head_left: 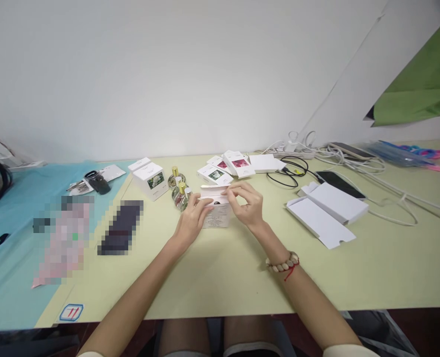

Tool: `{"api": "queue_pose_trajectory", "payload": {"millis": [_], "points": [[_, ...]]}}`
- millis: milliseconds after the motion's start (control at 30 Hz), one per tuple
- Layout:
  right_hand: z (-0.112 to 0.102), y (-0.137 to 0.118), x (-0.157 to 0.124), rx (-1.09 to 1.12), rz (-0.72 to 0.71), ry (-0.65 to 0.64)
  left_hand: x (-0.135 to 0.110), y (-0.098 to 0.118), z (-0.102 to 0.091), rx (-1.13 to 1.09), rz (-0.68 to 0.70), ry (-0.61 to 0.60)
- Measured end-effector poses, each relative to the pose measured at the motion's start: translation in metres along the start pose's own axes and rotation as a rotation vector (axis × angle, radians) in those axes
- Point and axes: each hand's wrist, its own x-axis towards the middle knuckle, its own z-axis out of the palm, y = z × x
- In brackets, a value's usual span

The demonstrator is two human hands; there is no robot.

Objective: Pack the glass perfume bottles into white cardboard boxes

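Between my hands, above the middle of the table, is a small white carton point(216, 218) with fine print on the side facing me. Its top end looks unfolded, with a flap point(214, 190) standing up. My left hand point(193, 218) grips the carton's left edge, fingers across the top. With thumb and forefinger pinched, my right hand point(247, 202) holds the flap at the right corner. Just beyond my left hand stand several small glass bottles point(179, 196) with gold and silver caps. What is inside the carton is mostly hidden.
White boxes with a flower picture point(151, 181) stand left of the bottles. More flat boxes point(215, 174) lie at the back. Right of my hands are an opened white box point(326, 203), a phone point(341, 183) and tangled cables point(339, 153). A dark jar point(100, 183) sits left.
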Motion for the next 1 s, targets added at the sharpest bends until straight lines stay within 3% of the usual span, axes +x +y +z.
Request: {"api": "queue_pose_trajectory", "payload": {"millis": [133, 333, 533, 733, 833, 1000], "points": [[-0.003, 0.001, -0.003, -0.016, 0.042, 0.224, 0.001, 0.000, -0.001, 0.039, 0.022, 0.029], [0.005, -0.003, -0.012, -0.008, 0.037, 0.089, 0.000, 0.003, -0.001, 0.052, 0.019, 0.053], [0.012, -0.011, -0.008, 0.000, 0.193, 0.341, -0.002, 0.003, 0.001, 0.041, 0.044, 0.080], [0.016, -0.009, -0.011, 0.096, 0.165, -0.002, -0.002, 0.002, 0.000, -0.028, 0.126, 0.220], [0.018, -0.004, -0.017, 0.095, 0.086, -0.058, -0.001, 0.001, -0.002, -0.070, 0.153, 0.291], [0.020, 0.004, -0.023, 0.065, -0.037, -0.034, -0.001, 0.003, -0.002, -0.085, 0.163, 0.313]]}}
